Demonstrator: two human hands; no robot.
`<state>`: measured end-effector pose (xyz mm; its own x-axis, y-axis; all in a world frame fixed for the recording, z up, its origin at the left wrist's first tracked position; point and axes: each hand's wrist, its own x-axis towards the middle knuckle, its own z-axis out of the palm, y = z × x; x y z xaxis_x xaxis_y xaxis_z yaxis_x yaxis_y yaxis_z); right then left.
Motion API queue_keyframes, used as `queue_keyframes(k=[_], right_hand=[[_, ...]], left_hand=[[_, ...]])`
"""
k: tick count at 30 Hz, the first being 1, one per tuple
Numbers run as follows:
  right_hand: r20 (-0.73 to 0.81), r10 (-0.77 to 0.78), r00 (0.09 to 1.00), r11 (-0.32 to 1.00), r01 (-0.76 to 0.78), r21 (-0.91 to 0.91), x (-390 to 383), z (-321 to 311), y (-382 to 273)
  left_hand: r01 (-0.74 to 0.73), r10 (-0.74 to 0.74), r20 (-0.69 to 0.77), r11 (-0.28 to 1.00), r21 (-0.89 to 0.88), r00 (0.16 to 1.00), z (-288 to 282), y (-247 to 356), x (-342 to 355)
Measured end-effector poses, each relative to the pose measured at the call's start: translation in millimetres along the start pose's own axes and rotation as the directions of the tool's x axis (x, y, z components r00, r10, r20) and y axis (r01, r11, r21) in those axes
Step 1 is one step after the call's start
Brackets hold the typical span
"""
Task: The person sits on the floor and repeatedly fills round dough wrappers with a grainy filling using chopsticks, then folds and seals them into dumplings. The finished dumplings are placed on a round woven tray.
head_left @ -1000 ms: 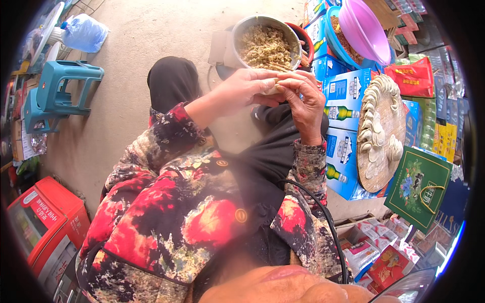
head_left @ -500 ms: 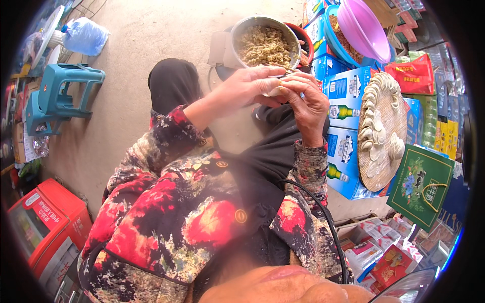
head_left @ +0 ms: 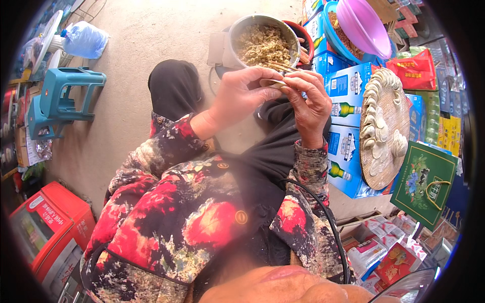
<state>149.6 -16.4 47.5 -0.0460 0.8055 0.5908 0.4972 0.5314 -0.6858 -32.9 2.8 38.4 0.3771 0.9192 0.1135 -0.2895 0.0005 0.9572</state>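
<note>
Between my hands is a pale dough piece [head_left: 272, 83], with my left hand [head_left: 240, 96] closed on it and my right hand [head_left: 308, 103] pinching at its right end. Just beyond my fingers is a metal bowl [head_left: 260, 43] of chopped greenish-beige filling, with chopsticks [head_left: 280, 66] at its near rim; whether my right fingers touch them I cannot tell. To my right a round woven board [head_left: 376, 171] carries several folded dumplings [head_left: 374, 113] and loose round wrappers.
Blue drink cartons [head_left: 342, 156] support the board beside a green gift bag [head_left: 419, 187]. A pink basin [head_left: 364, 25] sits in a blue one at upper right. Blue plastic stools [head_left: 68, 91] and a water jug [head_left: 86, 40] are at left, a red box [head_left: 65, 217] at lower left.
My right hand has shifted slightly right and my left hand slightly left, both still at the dough piece, which shows a little more between the fingers now.
</note>
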Motion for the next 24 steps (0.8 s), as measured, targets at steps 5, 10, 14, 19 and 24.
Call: queue_keyframes(k=[5, 10, 14, 19, 24], right_hand=[[0.038, -0.054, 0.998, 0.996, 0.056, -0.065, 0, -6, 1], [-0.011, -0.111, 0.994, 0.975, 0.107, -0.194, -2, 2, -5], [-0.027, -0.056, 0.998, 0.972, 0.048, -0.228, -1, -4, -7], [0.038, 0.373, 0.927, 0.813, -0.346, 0.468, -9, -7, -11], [0.053, 0.453, 0.890, 0.731, -0.405, 0.549, -10, -11, -14]], left_hand=[[0.025, -0.025, 0.007, 0.999, -0.031, 1.000, 1, -2, 1], [0.084, -0.082, 0.020, 0.990, -0.110, 0.996, 6, 0, 0], [0.225, -0.217, 0.059, 0.936, -0.271, 0.974, 2, -1, 1], [0.357, -0.312, 0.179, 0.743, -0.567, 0.933, -2, -4, 4], [0.337, -0.269, 0.204, 0.707, -0.622, 0.941, -2, -6, 2]])
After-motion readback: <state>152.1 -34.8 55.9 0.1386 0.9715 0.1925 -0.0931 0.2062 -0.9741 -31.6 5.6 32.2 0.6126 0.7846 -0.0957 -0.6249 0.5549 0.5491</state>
